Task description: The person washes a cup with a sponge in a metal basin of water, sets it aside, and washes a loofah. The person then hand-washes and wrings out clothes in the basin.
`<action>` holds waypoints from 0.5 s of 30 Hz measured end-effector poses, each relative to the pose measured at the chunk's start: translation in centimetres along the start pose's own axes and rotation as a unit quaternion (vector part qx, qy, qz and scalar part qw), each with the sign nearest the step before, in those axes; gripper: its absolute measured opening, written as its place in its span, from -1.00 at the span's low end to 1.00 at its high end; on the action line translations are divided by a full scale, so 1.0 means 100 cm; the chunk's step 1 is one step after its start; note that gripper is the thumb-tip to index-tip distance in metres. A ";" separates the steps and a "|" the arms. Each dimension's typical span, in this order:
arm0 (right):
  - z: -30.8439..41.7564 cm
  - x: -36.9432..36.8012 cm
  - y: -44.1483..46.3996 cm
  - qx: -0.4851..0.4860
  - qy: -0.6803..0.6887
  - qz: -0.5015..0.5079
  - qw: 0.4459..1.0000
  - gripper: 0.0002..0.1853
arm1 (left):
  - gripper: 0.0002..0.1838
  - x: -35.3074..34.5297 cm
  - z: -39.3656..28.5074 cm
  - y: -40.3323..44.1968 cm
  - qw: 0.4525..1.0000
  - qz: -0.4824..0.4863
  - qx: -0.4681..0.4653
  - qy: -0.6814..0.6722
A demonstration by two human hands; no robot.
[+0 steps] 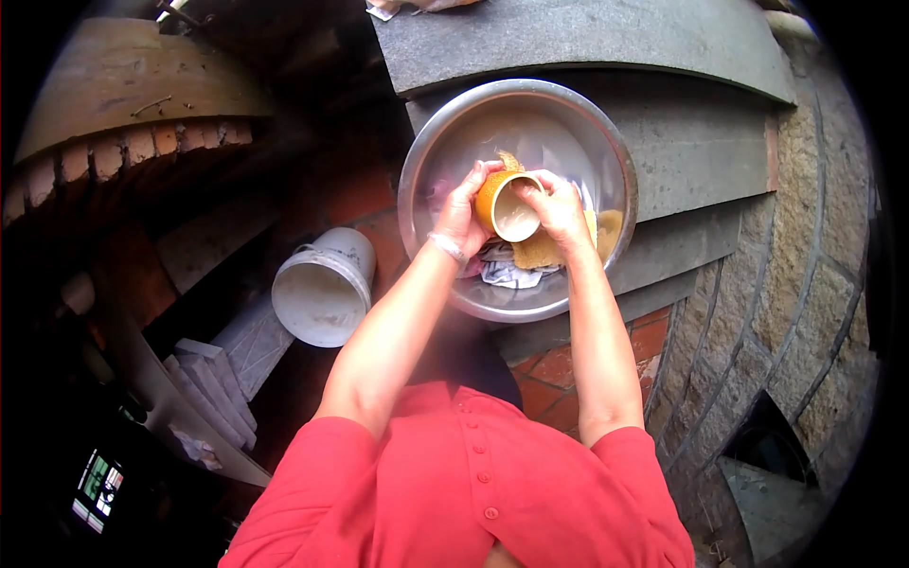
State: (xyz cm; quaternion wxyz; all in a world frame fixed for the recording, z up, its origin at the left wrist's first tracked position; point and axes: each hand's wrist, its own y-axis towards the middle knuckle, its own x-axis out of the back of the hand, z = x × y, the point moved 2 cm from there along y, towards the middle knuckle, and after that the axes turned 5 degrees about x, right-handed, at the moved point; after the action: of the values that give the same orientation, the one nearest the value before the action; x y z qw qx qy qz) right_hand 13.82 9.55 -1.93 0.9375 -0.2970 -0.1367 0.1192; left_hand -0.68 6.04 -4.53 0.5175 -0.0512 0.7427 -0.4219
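Observation:
Both my hands hold a yellow-orange cup over a wide metal basin. The cup is tipped so its pale inside faces me. My left hand curls round its left side, and my right hand grips the right rim with the thumb at the opening. An orange-yellow piece sticks out beyond the cup; I cannot tell whether it is part of it. In the basin lie a tan cloth and a white-and-dark patterned cloth, partly hidden by the hands and cup.
A white bucket stands on the red tile floor at the left. Behind the basin are grey stone steps, with a stone wall on the right. A curved wooden top edged with brick is at the upper left.

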 end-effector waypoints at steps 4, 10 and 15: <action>-0.006 0.018 0.006 0.032 0.163 -0.001 0.986 -0.64 | -0.53 0.001 -0.006 -0.001 0.998 -0.021 0.041 -0.050; -0.024 0.024 0.004 0.112 0.104 -0.063 0.986 -0.63 | -0.56 0.001 -0.012 0.003 0.993 -0.109 0.018 0.029; -0.043 0.002 -0.003 0.069 -0.051 -0.021 0.996 -0.53 | -0.68 0.003 -0.004 0.017 0.983 -0.148 -0.044 0.102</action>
State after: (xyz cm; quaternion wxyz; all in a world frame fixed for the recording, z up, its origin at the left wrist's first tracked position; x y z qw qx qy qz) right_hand 15.49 7.14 -5.10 0.9498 -0.2224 -0.1817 0.1239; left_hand -0.50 7.18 -5.92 0.3685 -0.1402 0.7935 -0.4636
